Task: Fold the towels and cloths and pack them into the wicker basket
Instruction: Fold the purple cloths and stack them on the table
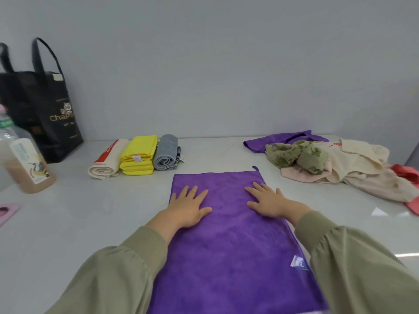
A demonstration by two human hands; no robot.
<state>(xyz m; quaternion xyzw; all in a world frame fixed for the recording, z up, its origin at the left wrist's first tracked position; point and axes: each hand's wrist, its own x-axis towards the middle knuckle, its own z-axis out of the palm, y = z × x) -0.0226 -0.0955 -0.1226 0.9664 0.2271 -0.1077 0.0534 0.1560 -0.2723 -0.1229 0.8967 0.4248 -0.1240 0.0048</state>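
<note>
Both palms smoothing a purple towel (229,234) flat on the white worktop (90,223).

The left hand (189,206) and right hand (268,200) lie flat on the towel's far half, fingers straight and spread, grasping nothing; the pressing looks meant to take out creases before a fold. Finished pieces sit in a row at far left of centre: a cream roll (106,160), a yellow folded stack (138,155) and a grey roll (167,152), likely parked for packing. Unfolded cloths (328,163) are heaped far right, running out of view. No wicker basket shows. The towel's near edge is cut off, its tag (298,262) unreadable, and the black tote bag (48,114) shows only partial lettering.
</note>
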